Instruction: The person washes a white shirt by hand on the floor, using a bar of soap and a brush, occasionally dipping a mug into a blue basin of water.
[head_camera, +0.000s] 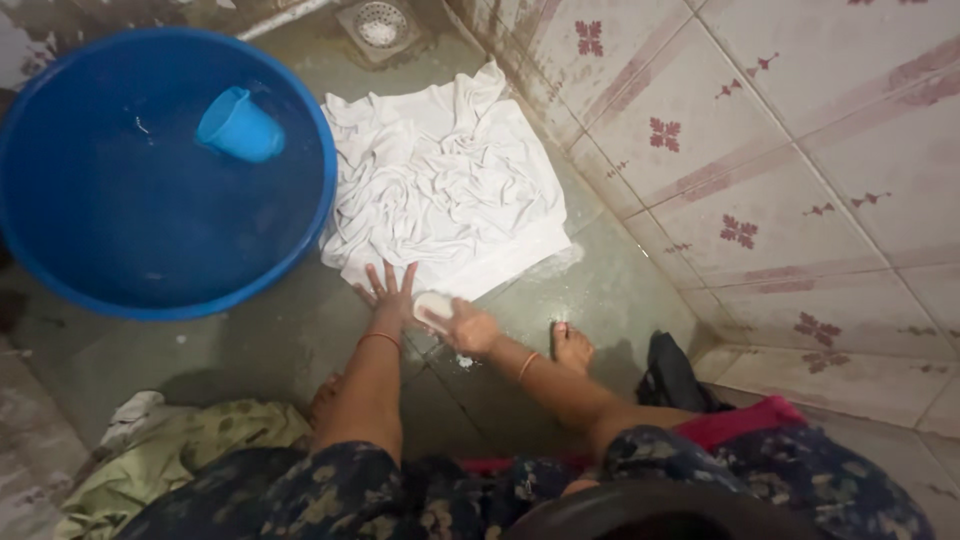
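Clearly mid-soaping: the left hand (388, 290) lies flat, fingers spread, pinning the near edge of the white cloth (440, 180) on the floor, while the right hand (468, 326) grips a soap bar (432, 308) there, likely needing rubbing strokes farther across

The person wears a dark navy garment (330, 490) printed all over with small pale, yellowish flower shapes; it covers the lap and knees along the near edge of the view. A band of pink-red cloth (735, 420) shows at the right. Each wrist carries a thin orange-red bangle, left (379, 338) and right (527, 365). Arms and feet are bare.
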